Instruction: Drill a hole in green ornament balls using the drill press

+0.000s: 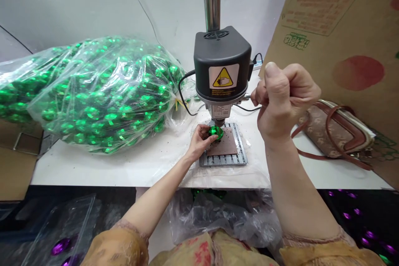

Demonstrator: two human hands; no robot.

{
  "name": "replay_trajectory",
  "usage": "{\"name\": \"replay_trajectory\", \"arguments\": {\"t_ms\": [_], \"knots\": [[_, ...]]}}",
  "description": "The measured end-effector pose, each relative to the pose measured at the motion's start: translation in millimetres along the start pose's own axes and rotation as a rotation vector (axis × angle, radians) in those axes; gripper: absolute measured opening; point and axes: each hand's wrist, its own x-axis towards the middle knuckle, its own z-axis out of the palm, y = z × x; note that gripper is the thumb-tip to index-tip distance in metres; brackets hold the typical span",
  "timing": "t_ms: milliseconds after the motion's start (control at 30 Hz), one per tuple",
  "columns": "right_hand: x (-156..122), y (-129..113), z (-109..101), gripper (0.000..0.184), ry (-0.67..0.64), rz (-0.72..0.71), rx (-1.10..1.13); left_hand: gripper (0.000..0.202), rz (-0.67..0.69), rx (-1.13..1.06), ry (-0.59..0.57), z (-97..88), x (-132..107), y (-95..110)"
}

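Observation:
A small bench drill press (222, 62) with a black motor housing stands on the white table. Under its chuck, my left hand (201, 138) pinches a shiny green faceted gem (216, 133) between thumb and fingers. The gem is held over a brown square board (225, 146) lying on the slotted metal base (241, 156). My right hand (282, 99) is closed in a fist to the right of the motor housing. A short metal lever (246, 97) runs from the press into its fingers; the rest of the lever is hidden by the hand.
A big clear bag (102, 95) full of green faceted gems fills the left side. On the right are a brown patterned handbag (335, 131) and a tall cardboard box (336, 41). Plastic film (224, 216) hangs below the table's front edge, and purple gems (60, 246) lie lower down.

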Motion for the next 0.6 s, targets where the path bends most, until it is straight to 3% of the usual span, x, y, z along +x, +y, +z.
{"name": "replay_trajectory", "arguments": {"t_ms": [200, 433, 600], "knots": [[-0.7, 1.2, -1.4, 0.048, 0.012, 0.042, -0.082, 0.055, 0.023, 0.075, -0.029, -2.6, -1.6, -7.6], [-0.9, 2.0, -1.7, 0.047, 0.008, 0.007, -0.106, 0.055, 0.143, 0.367, -0.151, 0.1, -9.1, -6.8], [-0.6, 1.7, -2.9, 0.047, -0.023, 0.016, -0.138, 0.052, 0.154, 0.273, -0.167, 3.9, -11.5, -6.2]]}}
